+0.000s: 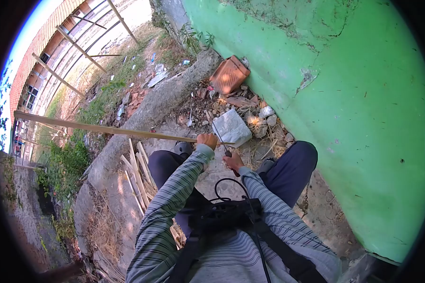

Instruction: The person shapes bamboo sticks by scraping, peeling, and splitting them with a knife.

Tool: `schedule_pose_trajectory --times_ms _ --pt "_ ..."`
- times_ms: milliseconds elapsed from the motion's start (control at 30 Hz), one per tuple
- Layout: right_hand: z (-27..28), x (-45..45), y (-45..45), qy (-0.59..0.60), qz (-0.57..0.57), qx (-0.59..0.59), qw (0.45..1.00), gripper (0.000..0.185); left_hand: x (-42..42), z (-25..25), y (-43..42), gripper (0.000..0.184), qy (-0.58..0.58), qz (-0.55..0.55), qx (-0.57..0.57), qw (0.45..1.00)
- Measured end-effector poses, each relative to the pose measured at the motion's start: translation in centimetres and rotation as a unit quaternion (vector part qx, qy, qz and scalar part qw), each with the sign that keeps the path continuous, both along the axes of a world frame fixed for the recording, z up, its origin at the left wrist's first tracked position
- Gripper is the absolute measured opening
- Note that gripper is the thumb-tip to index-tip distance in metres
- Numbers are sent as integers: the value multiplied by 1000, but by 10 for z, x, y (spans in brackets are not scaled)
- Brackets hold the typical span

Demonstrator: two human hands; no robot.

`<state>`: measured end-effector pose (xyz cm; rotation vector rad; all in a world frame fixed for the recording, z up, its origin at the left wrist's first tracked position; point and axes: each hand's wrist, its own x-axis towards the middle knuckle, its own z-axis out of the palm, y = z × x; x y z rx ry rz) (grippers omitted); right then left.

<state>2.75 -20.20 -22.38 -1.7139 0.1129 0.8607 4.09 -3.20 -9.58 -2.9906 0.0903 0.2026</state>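
Left hand (207,140) closed in a fist, it grips a long, pale wooden strip (104,129) near the strip's right end. From the far left, beside the tiled-roof building (38,52) and wooden poles (71,38) in the background, the strip runs across above green plants (71,158) and a rough concrete ridge (146,106) to the fist, and a short end sticks out past it.

Below the strip, a loose pile of thin wooden strips (138,175) lies on the ground, beside the person's left knee (163,165), in dark trousers. A worn shoe (183,148) shows just behind the left forearm, which is in a striped sleeve.

Right of the left hand, the right hand (233,162) is closed around the dark handle of a knife (228,153). Its narrow blade points up and to the left, crossing the strip's short end; whether they touch cannot be told. Behind the blade, a whitish block (232,128) sits on the ground, with an orange-brown hollow block (229,74) tilted farther off against the foot of a green wall (363,118). Stones (271,120) and dry fibres lie between the whitish block and the wall, above the right knee (301,155).
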Motion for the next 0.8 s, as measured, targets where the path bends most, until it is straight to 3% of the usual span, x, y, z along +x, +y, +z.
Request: schedule_pose_trajectory --times_ms 100,167,433,567,800 --pt "-5 2 5 -16 5 -6 1000 27 3 -5 8 19 -34 -24 -1 999" --pt "-8 -2 5 -202 33 -82 975 27 4 -4 8 18 -26 -21 -11 999" --pt "-20 -6 -4 -194 23 -67 979 30 -3 2 -4 14 -117 -7 -42 992" --pt "12 -9 -1 -183 27 -51 981 29 4 9 -4 17 -59 38 -49 996" --pt "-17 -5 -12 -166 56 -118 977 31 2 9 4 17 -86 22 -54 995"
